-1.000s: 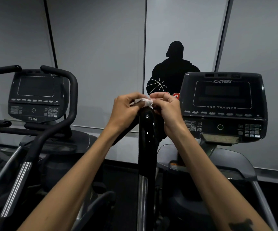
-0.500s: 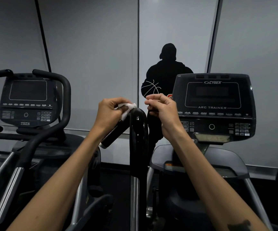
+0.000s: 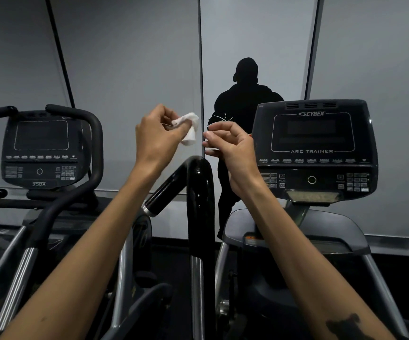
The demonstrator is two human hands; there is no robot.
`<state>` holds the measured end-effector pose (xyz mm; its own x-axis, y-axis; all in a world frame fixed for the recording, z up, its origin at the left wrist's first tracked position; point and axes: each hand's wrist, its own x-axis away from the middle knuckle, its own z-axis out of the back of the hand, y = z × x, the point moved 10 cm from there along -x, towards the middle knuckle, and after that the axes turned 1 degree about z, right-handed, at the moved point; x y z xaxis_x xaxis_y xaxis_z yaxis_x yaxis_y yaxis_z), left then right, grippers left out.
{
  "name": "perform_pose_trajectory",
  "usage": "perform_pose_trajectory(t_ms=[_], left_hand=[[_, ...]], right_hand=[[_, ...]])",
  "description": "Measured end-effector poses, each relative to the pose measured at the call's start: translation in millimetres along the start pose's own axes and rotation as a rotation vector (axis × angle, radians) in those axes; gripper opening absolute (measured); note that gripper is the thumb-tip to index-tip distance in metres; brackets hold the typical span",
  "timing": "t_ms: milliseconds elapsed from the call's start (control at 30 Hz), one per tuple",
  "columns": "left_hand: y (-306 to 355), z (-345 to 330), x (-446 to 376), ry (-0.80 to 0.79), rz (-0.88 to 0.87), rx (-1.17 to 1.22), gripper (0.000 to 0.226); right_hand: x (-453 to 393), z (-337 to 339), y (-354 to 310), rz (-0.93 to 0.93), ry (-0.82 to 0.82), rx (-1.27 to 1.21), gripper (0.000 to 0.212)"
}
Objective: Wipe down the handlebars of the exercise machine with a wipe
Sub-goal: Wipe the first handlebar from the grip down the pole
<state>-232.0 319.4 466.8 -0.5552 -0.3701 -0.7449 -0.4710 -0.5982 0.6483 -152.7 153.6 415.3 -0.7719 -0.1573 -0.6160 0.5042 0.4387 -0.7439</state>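
Both hands have lifted off the handlebar [image 3: 199, 173]; left hand [image 3: 156, 136] fingers pinch the wipe [image 3: 187, 128] just above it at frame centre, right hand [image 3: 230, 146] curled, empty.

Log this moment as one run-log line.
phase: between wipes | left hand: pinches white wipe, above black handlebar | right hand: curled, holds nothing | contact with bar: none
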Motion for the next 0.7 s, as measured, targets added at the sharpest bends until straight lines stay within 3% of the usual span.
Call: perform_pose_trajectory(t_ms=[100, 267, 467, 567, 700], left_hand=[[-9, -25, 5, -0.089, 0.143, 0.16, 0.017], [-3, -50, 17, -0.296, 0.183, 0.228, 0.015], [-40, -15, 17, -0.137, 0.205, 0.057, 0.014], [-62, -8, 22, -0.144, 0.228, -0.033, 0.007], [-72, -14, 27, -0.124, 0.234, -0.09, 0.006]], right_hand=[[0, -7, -1, 0.021, -0.035, -0.013, 0.014], [-7, 1, 8, -0.017, -0.01, 0.03, 0.022], [-7, 14, 34, -0.128, -0.037, 0.157, 0.023], [2, 8, 55, -0.272, -0.058, 0.035, 0.015], [-2, 2, 71, -0.35, -0.024, -0.007, 0.024]])
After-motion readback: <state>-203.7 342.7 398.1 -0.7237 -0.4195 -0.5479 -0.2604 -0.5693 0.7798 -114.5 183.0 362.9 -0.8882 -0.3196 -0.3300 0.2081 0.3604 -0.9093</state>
